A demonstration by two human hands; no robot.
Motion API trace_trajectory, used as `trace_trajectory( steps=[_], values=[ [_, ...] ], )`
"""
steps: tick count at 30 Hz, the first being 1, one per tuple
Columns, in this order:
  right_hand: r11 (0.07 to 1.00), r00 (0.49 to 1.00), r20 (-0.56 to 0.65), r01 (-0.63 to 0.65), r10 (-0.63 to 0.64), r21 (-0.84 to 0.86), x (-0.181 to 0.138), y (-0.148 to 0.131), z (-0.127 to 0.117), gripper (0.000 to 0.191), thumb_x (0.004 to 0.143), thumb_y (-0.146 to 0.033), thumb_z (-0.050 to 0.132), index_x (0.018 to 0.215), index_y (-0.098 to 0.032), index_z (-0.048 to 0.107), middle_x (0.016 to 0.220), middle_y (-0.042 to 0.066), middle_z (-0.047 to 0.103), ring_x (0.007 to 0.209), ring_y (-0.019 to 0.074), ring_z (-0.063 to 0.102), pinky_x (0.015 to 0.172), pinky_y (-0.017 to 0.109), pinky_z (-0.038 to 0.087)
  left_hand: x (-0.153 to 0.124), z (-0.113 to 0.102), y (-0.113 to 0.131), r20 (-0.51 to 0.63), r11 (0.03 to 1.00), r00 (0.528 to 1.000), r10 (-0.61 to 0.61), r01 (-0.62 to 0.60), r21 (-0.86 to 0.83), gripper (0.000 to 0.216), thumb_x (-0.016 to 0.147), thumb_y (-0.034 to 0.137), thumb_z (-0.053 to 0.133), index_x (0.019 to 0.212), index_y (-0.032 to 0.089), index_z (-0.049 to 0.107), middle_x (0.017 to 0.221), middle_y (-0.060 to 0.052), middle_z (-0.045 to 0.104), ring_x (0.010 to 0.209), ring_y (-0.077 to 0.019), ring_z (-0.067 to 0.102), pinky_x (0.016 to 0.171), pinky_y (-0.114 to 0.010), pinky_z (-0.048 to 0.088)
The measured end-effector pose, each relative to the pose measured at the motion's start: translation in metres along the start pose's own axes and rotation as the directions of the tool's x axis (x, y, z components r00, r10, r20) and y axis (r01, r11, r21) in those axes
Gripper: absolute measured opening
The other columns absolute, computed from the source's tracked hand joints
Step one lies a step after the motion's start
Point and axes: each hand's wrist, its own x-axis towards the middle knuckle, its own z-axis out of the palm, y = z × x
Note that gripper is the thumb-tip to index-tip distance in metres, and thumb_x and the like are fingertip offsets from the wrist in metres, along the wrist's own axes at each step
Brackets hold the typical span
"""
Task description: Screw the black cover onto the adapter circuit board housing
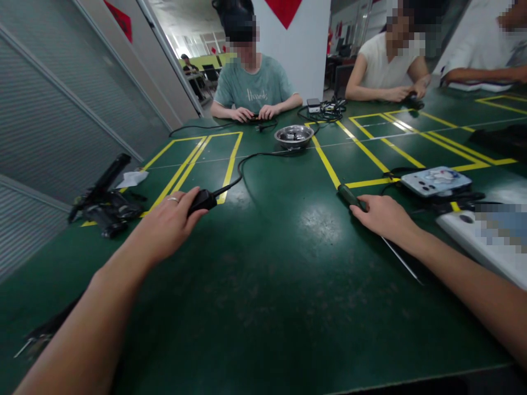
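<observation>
Black adapter (202,201) lies on the green counter (267,296) left of centre, beside a yellow tape line (229,164). The left hand (167,222) lies over its near end, fingers (193,211) curled narrowly around it. Well apart to the right, the right hand (381,216) rests on a green-handled screwdriver (349,195) whose thin shaft (403,266) runs back beside the forearm. Those fingers lie loosely over the handle, and whether they grip it cannot be told. A good hold would likely keep the adapter pressed flat and its cable (242,164) slack. Farther off, the cable leads toward a steel bowl (293,135). Black tools (102,206) lie at the left, and other people sit along the far edge.
</observation>
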Motion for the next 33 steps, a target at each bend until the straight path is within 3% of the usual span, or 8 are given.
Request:
trace_trajectory(
  steps=[8,14,18,28,33],
  values=[
    [1.0,0.999,-0.035,0.0,0.001,0.024,-0.003,0.003,0.002,0.051,0.092,-0.051,0.039,0.116,-0.017,0.068,0.096,0.016,0.073,0.087,0.033,0.069,0.069,0.039,0.047,0.019,0.042,-0.017,0.134,0.997,0.989,-0.057,0.063,-0.041,0.06,0.1,0.045,0.026,0.142,0.001,0.032,0.129,-0.02,0.05,0.118,-0.0335,0.05,0.104,-0.043,0.036],
    [0.999,0.998,-0.05,-0.046,0.046,0.008,-0.002,0.004,0.002,0.051,0.093,-0.05,0.037,0.116,-0.017,0.068,0.097,0.018,0.073,0.088,0.0343,0.068,0.069,0.041,0.048,0.01,0.041,-0.067,0.249,0.978,0.95,-0.188,0.204,-0.038,0.058,0.096,0.047,0.034,0.126,0.0,0.048,0.117,-0.019,0.059,0.111,-0.0333,0.055,0.098,-0.043,0.042],
    [0.999,0.998,-0.056,-0.042,0.042,0.007,-0.002,0.004,0.003,0.052,0.093,-0.052,0.037,0.116,-0.017,0.068,0.098,0.017,0.073,0.088,0.0343,0.068,0.069,0.041,0.048,0.0,0.039,-0.09,0.293,0.97,0.935,-0.199,0.23,-0.077,0.061,0.093,0.052,0.039,0.128,0.002,0.048,0.121,-0.016,0.059,0.11,-0.029,0.057,0.097,-0.037,0.043],
    [0.999,0.999,-0.034,-0.038,0.037,-0.017,-0.003,0.003,0.002,0.054,0.095,-0.052,0.033,0.118,-0.016,0.065,0.096,0.017,0.073,0.086,0.0333,0.069,0.068,0.039,0.047,-0.001,0.032,-0.092,0.323,0.93,0.92,-0.221,0.298,-0.213,0.076,0.086,0.066,0.048,0.137,0.01,0.048,0.123,-0.013,0.062,0.104,-0.0286,0.06,0.087,-0.034,0.045],
    [0.999,0.999,-0.016,-0.037,0.037,-0.016,-0.006,0.001,0.0,0.054,0.096,-0.051,0.03,0.12,-0.016,0.064,0.095,0.018,0.072,0.085,0.0332,0.068,0.067,0.04,0.046,-0.004,0.027,-0.087,0.244,0.925,0.941,-0.235,0.294,-0.241,0.075,0.08,0.07,0.054,0.127,0.012,0.056,0.111,-0.008,0.066,0.099,-0.0281,0.061,0.082,-0.033,0.047]
  ],
)
